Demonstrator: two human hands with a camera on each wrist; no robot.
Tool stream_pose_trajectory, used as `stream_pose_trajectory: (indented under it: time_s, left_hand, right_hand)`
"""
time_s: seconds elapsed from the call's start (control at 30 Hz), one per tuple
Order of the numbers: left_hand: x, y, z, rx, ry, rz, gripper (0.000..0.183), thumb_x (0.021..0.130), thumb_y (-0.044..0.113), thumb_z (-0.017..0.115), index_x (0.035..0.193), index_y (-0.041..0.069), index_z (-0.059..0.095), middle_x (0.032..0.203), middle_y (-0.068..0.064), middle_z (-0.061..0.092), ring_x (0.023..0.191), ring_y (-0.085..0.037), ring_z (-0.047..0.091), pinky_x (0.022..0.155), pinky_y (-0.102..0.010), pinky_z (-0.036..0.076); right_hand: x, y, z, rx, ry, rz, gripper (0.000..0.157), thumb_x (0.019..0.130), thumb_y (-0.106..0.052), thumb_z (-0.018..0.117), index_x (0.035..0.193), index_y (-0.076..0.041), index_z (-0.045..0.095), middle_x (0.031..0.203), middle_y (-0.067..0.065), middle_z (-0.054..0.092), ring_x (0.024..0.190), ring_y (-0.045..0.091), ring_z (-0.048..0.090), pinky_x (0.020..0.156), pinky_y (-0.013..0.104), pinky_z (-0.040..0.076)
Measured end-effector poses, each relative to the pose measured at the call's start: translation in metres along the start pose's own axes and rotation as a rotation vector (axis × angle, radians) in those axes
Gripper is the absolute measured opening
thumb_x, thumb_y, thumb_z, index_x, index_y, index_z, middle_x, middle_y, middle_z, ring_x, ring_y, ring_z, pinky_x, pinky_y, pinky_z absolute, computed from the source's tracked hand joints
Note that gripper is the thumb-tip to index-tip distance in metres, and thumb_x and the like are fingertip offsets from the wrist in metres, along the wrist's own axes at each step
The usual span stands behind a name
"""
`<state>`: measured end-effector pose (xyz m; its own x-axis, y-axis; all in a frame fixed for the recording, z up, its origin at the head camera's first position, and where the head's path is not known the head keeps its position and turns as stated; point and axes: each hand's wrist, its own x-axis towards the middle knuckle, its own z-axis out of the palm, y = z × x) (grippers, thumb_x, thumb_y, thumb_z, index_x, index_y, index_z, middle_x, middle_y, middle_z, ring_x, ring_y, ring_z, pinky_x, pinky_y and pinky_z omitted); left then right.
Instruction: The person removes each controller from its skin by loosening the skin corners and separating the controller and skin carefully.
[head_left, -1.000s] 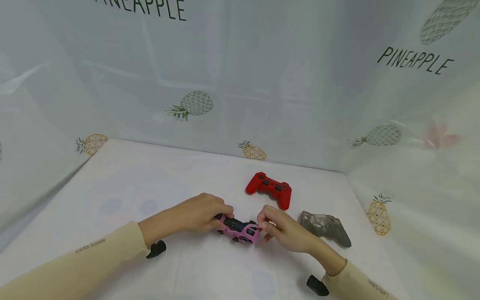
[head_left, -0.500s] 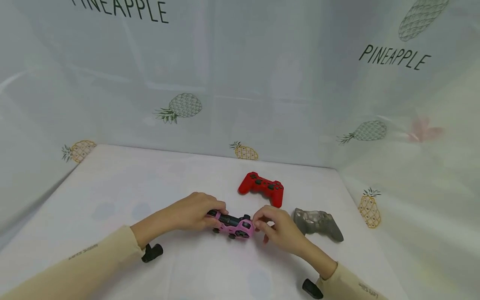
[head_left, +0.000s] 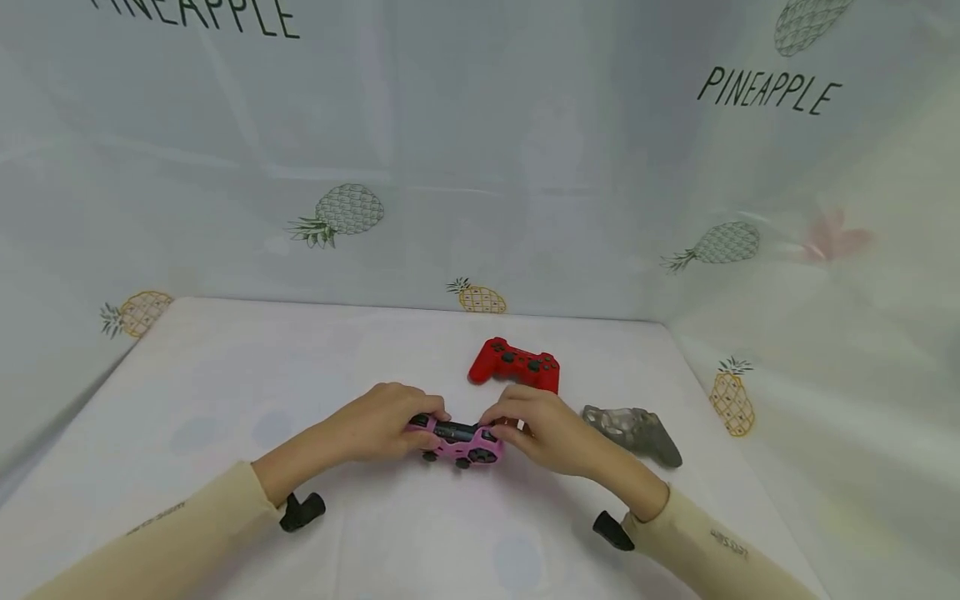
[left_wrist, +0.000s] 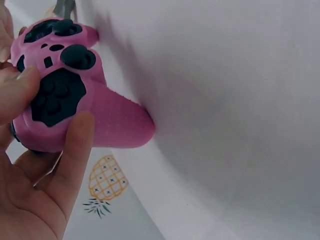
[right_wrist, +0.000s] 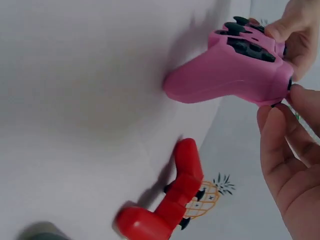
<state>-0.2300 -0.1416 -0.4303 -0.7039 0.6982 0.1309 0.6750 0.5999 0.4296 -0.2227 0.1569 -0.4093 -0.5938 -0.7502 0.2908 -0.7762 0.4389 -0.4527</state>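
Left hand (head_left: pixel 378 423) and right hand (head_left: pixel 551 433) pinch opposite ends of a pink, rubbery-looking, two-handled game controller (head_left: pixel 459 452). It is probably light and grippy; its handles (left_wrist: pixel 122 120) below the grip should hold best.

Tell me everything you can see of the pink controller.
The pink controller looks rubbery, with black button panels, two black thumbsticks and a dotted texture on one handle. It is tipped up, thumbsticks facing the near side, handles pointing down toward the white table. The left hand grips one end; the right hand pinches the other.
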Motion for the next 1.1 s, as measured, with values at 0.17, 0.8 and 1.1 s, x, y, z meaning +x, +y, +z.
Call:
stream_pose_trajectory:
  time_s: [0.17, 0.8, 1.1]
  left_hand:
    - [0.003, -0.001, -0.003, -0.035, -0.012, -0.017, 0.017, 0.095, 0.033, 0.082, 0.110, 0.030, 0.074, 0.097, 0.017, 0.072, 0.080, -0.006, 0.057, 0.079, -0.035, 0.046]
    - [0.004, -0.001, -0.007, -0.109, 0.004, -0.051, 0.015, 0.096, 0.031, 0.082, 0.109, 0.029, 0.074, 0.092, 0.018, 0.071, 0.081, -0.010, 0.059, 0.076, -0.033, 0.046]
    - [0.004, -0.002, -0.005, -0.105, 0.011, -0.051, 0.016, 0.095, 0.030, 0.082, 0.109, 0.030, 0.074, 0.093, 0.018, 0.071, 0.082, -0.008, 0.058, 0.077, -0.034, 0.046]
  right_hand:
    - [0.007, -0.002, -0.006, -0.044, -0.041, 0.015, 0.016, 0.099, -0.008, 0.075, 0.113, -0.016, 0.080, 0.097, -0.008, 0.066, 0.078, 0.002, 0.054, 0.067, 0.021, 0.051]
    - [0.032, -0.002, -0.013, -0.087, -0.174, 0.008, 0.015, 0.099, -0.008, 0.072, 0.106, -0.017, 0.081, 0.095, -0.009, 0.063, 0.078, 0.000, 0.057, 0.072, 0.021, 0.052]
    - [0.047, -0.008, -0.023, -0.079, -0.288, 0.048, 0.011, 0.097, -0.007, 0.074, 0.101, -0.015, 0.080, 0.099, -0.008, 0.065, 0.083, 0.004, 0.059, 0.075, 0.023, 0.053]
